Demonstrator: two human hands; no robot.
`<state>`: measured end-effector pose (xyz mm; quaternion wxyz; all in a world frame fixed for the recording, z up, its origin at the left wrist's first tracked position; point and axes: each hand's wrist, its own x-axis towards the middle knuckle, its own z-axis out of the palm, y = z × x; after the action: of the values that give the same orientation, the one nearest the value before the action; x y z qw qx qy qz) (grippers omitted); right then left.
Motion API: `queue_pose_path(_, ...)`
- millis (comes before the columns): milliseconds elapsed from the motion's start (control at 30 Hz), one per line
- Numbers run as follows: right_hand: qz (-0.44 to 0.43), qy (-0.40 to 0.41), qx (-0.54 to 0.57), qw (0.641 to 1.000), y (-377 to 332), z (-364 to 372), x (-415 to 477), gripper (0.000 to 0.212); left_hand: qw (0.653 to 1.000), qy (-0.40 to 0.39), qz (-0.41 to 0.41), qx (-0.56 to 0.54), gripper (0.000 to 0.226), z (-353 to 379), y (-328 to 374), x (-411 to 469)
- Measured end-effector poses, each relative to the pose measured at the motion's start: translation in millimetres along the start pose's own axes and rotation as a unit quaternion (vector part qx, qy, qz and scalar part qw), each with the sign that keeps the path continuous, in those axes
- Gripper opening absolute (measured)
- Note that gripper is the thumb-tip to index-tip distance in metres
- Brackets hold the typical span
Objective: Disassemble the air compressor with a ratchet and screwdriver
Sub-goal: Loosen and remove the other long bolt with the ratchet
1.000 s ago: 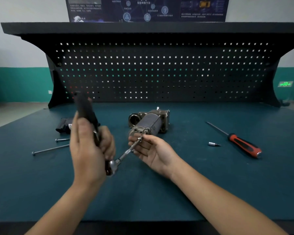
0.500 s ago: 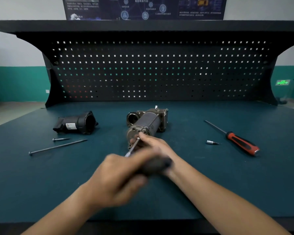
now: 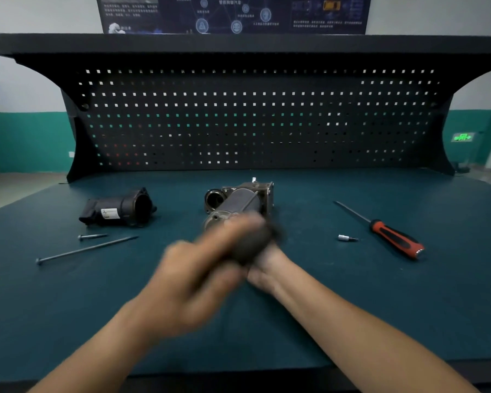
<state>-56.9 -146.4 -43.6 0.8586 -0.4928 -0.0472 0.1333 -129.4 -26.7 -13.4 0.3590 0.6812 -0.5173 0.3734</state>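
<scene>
The compressor (image 3: 240, 201) sits in the middle, on the far side of both hands; the blurry left hand (image 3: 199, 276) wraps its fingers round the dark ratchet (image 3: 253, 241); the right hand (image 3: 264, 269) hides behind it, fingers I cannot tell; the screwdriver (image 3: 394, 236) lies right.

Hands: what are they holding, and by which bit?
The left grip holds the ratchet by its dark handle. The right grip is mostly hidden; its hold cannot be told.
</scene>
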Motion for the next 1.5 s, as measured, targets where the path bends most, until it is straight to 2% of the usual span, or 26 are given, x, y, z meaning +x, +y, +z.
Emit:
queue_pose_path(67,0.015,0.017,-0.029,0.999,1,-1,0,0.015,0.974,-0.151,0.118,0.119,0.035,4,-2,-6)
queue_pose_path(133,0.017,0.022,-0.021,0.999,2,-1,2,0.017,0.976,-0.137,0.113,0.125,0.035,5,-2,-9)
queue_pose_path(200,0.018,0.008,0.019,1.0,1,1,1,0.017,1.0,0.015,-0.002,0.016,0.029,4,2,-9)
queue_pose_path(233,0.021,-0.003,0.038,0.999,0,2,1,0.018,0.985,0.127,-0.086,-0.081,0.023,2,5,-6)
queue_pose_path(300,0.023,-0.026,0.06,0.998,-2,1,0,0.022,0.901,0.306,-0.207,-0.228,0.023,-3,1,1)
queue_pose_path(367,0.015,-0.041,0.06,0.997,-3,0,0,0.025,0.838,0.386,-0.273,-0.271,0.029,-11,-8,8)
queue_pose_path(433,0.01,-0.04,0.052,0.998,-3,-1,0,0.025,0.82,0.404,-0.288,-0.284,0.029,-15,-11,9)
queue_pose_path(500,0.007,-0.035,0.044,0.998,-3,-1,0,0.023,0.852,0.363,-0.258,-0.276,0.025,-10,-9,4)
queue_pose_path(567,0.001,-0.03,0.035,0.999,-3,-1,0,0.024,0.909,0.276,-0.202,-0.239,0.026,-5,-3,-2)
queue_pose_path(633,-0.009,-0.023,0.019,1.0,-2,-2,1,0.025,0.988,0.111,-0.077,-0.078,0.027,-3,-3,-7)
queue_pose_path(667,-0.012,-0.019,0.006,1.0,-2,-2,1,0.024,1.0,-0.009,0.012,0.015,0.03,-3,-5,-10)
queue_pose_path(700,-0.012,-0.016,-0.009,1.0,-2,-2,2,0.022,0.986,-0.111,0.094,0.085,0.032,-3,-8,-12)
queue_pose_path(767,-0.009,-0.01,-0.026,1.0,0,-2,2,0.018,0.959,-0.188,0.158,0.142,0.034,-4,-12,-19)
queue_pose_path(800,-0.008,-0.009,-0.026,1.0,1,-2,2,0.018,0.969,-0.161,0.137,0.125,0.033,-2,-11,-20)
queue_pose_path(867,-0.007,-0.012,-0.016,1.0,2,-4,3,0.018,1.0,0.006,-0.016,-0.009,0.03,3,-2,-17)
queue_pose_path(933,0.007,-0.026,0.001,1.0,0,-5,2,0.021,0.943,0.236,-0.16,-0.17,0.032,4,3,-11)
queue_pose_path(967,0.015,-0.034,0.01,0.999,0,-5,1,0.022,0.907,0.301,-0.201,-0.213,0.027,1,1,-5)
queue_pose_path(1000,0.019,-0.042,0.014,0.999,-1,-5,1,0.022,0.877,0.343,-0.233,-0.244,0.02,-5,-3,2)
queue_pose_path(1100,0.011,-0.047,0.011,0.999,-1,-4,1,0.022,0.809,0.391,-0.305,-0.315,0.031,-22,-16,22)
queue_pose_path(1167,0.001,-0.039,0.009,0.999,-1,-4,3,0.022,0.826,0.361,-0.305,-0.308,0.031,-24,-18,28)
queue_pose_path(1233,-0.006,-0.031,0.005,0.999,-1,-5,4,0.025,0.89,0.278,-0.259,-0.251,0.028,-18,-12,26)
queue_pose_path(1300,-0.007,-0.023,0.0,1.0,0,-5,6,0.023,0.97,0.136,-0.139,-0.143,0.029,-12,-4,18)
queue_pose_path(1333,-0.004,-0.021,0.0,1.0,1,-6,6,0.021,0.997,0.012,-0.056,-0.059,0.03,-9,-1,15)
queue_pose_path(1400,0.002,-0.007,-0.01,1.0,1,-6,6,0.02,0.971,-0.217,0.056,0.079,0.04,2,1,3)
queue_pose_path(1433,0.001,0.001,-0.02,1.0,2,-6,5,0.021,0.948,-0.286,0.065,0.127,0.048,6,2,0)
queue_pose_path(1500,-0.004,0.007,-0.024,1.0,3,-6,5,0.022,0.934,-0.305,0.113,0.15,0.039,7,-3,-4)
